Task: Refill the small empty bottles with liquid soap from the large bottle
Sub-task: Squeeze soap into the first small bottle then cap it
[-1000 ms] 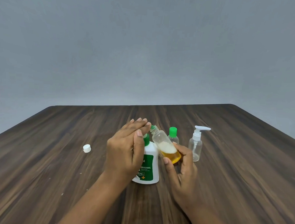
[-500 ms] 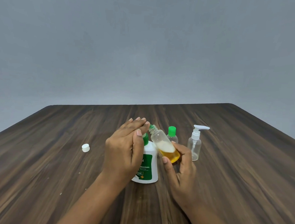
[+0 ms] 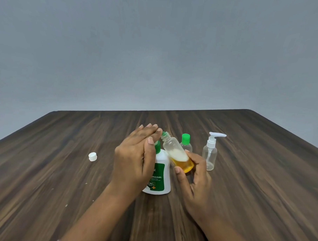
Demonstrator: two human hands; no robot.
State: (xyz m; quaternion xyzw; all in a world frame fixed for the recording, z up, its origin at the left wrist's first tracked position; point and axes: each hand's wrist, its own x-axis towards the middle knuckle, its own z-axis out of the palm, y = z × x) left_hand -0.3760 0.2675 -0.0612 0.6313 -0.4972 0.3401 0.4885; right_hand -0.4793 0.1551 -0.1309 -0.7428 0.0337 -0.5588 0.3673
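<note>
Hardly anything has shifted in the last second: both hands and the tilted bottle sit almost where they were beside the large bottle [image 3: 161, 177], which stands upright with its green cap on. Right in front of it, hiding part of its label, my left hand [image 3: 134, 159] is raised on edge with the fingers straight and pressed together, gripping nothing. The fingertips reach just past the mouth of the small bottle [image 3: 175, 150]. That bottle leans over the large bottle's right shoulder, neck pointing up and left toward my palm, and my right hand [image 3: 194, 180] pinches its base between thumb and curled fingers. Amber soap under a pale foamy layer has pooled in its lower end, so I judge it partly filled. I think I hold it slanted with the flat hand at its open neck to shield or check the mouth, though I cannot tell whether skin touches the rim. Just right of the large bottle and a little behind stands a green-capped bottle [image 3: 186, 142], and farther right a clear pump bottle [image 3: 210, 155] that looks empty and probably waits its turn. Well to the left, a loose white cap [image 3: 92, 156] lies on the table [image 3: 61, 179], out of the way of the pouring.
</note>
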